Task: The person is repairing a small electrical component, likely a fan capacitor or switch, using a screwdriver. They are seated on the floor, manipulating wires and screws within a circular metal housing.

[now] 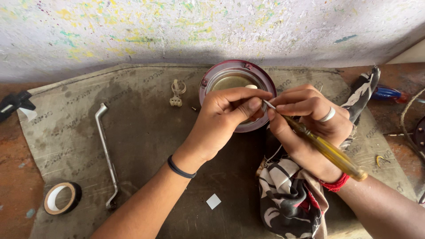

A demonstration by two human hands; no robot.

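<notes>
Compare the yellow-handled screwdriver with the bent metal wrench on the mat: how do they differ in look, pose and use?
The screwdriver has a clear yellow handle; the wrench is bare grey metal. The screwdriver is straight, the wrench cranked at both ends. The right hand holds the screwdriver, its tip by the left hand; the wrench lies untouched on the mat. Both are long, slim hand tools.

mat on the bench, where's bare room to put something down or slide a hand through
Bare mat lies between the bent wrench and the left forearm, and between wrench and connector. It is crowded where both hands, left and right with the screwdriver, meet at the round lamp housing, and on the cloth.
</notes>
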